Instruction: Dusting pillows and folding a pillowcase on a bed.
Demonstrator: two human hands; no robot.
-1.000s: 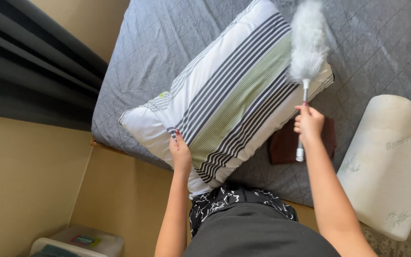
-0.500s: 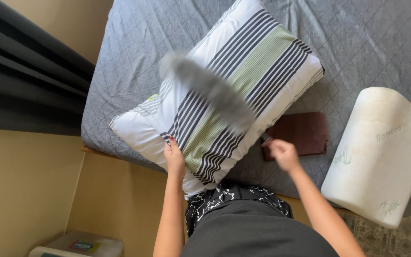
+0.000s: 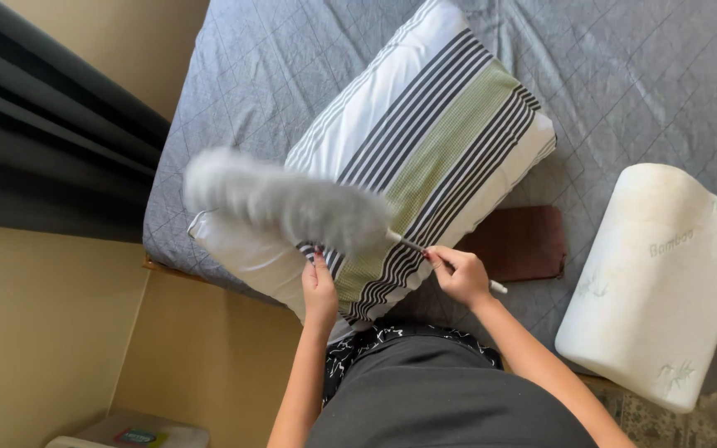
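1. The right hand (image 3: 460, 275) is in the lower middle of the frame. Its fingers are curled tight around the thin white handle of a fluffy grey duster (image 3: 284, 199).
2. The soft head of the duster looks blurry. It lies over the lower left part of the striped pillow (image 3: 425, 158), left of the middle of the frame.
3. The left hand (image 3: 319, 290) is just below the duster head. Its fingers are closed on the bottom edge of the pillow and pinch it.
4. The pillow is white with dark stripes and a green band. It rests slanted on the grey bed cover (image 3: 624, 75), from the middle left up to the top middle.
5. A flat brown thing (image 3: 516, 242) lies on the bed just right of the right hand, partly tucked under the pillow.
6. A thick white foam pillow (image 3: 657, 282) sits at the right edge, apart from the striped one.
7. This looks like the dusting step, with the duster on the pillow's low end.
8. A next sweep would need the left hand to hold the pillow firm, and the right hand to keep the soft head flat on the cloth.
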